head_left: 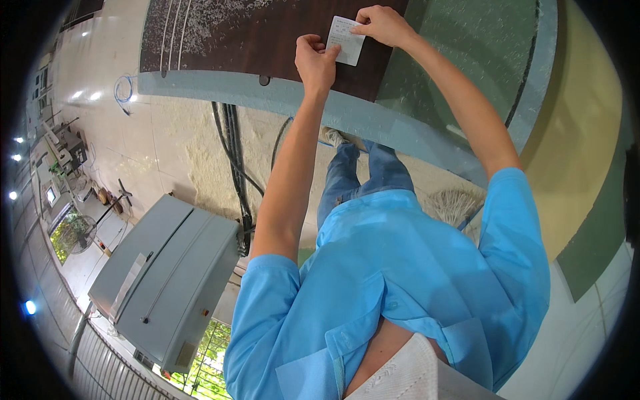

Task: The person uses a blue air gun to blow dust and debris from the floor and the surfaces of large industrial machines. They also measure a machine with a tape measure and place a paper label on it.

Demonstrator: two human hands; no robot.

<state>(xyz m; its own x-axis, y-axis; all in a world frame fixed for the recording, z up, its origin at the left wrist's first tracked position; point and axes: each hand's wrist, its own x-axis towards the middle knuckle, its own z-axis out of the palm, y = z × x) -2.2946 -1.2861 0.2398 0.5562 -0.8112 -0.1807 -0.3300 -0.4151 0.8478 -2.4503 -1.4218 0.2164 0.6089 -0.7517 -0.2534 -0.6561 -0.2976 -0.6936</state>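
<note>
A small white printed label (pixel 346 41) with rounded corners is over the dark brown panel (pixel 280 47), tilted slightly. My left hand (pixel 316 61) holds its lower left side, the thumb lying on the printed face and the other fingers curled. At the label's upper right edge, my right hand (pixel 385 27) pinches it between thumb and forefinger. I cannot tell whether the label touches the panel or is held just above it. Pale dust and chips are scattered over the panel's left part, where several light lines run across it.
A blue-grey machine frame (pixel 220 85) edges the panel on my side, with a dusty green surface (pixel 467 53) to the right. Black cables (pixel 232 153) hang below the frame. A grey cabinet (pixel 167 273) stands at lower left; a mop head (pixel 453 205) lies near my legs.
</note>
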